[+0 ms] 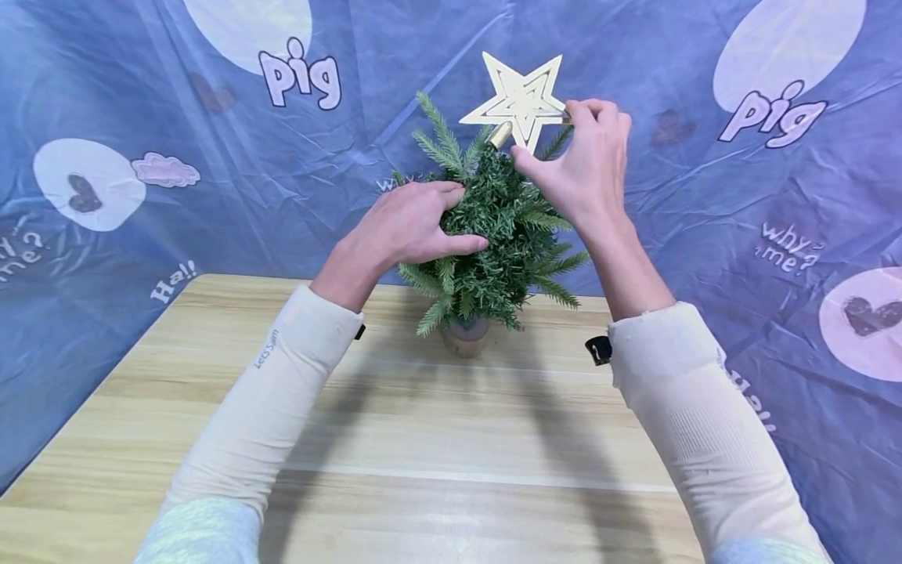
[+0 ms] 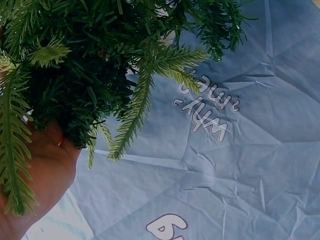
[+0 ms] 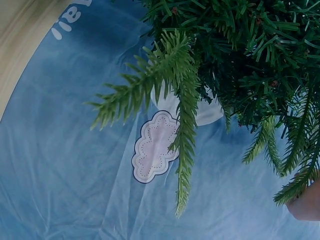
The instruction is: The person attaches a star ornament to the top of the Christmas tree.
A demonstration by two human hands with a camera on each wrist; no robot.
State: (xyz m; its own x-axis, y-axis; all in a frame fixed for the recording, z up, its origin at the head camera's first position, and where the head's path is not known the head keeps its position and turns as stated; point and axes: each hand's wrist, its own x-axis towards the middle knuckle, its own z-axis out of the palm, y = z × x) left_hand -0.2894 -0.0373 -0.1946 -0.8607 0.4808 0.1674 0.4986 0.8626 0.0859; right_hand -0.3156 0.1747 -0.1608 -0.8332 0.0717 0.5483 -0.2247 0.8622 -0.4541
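A small artificial Christmas tree [image 1: 496, 204] stands upright in a round pot [image 1: 465, 338] on the table. At its top is a pale gold star [image 1: 523, 100] with a short gold tube [image 1: 500, 135] at its base, just at the tip of the tree. My right hand [image 1: 588, 160] pinches the star at its right and lower points. My left hand [image 1: 416, 219] grips the upper tree from the left, thumb across the front and fingers among the branches. Green branches [image 2: 100, 65] fill the upper part of the left wrist view and hide some of the fingers.
The wooden tabletop [image 1: 451, 439] spreads in front of the pot. Behind the tree hangs a blue printed cloth [image 1: 395, 47], close to the table's back edge. Longer light-green sprigs [image 3: 185, 125] stick out around the tree.
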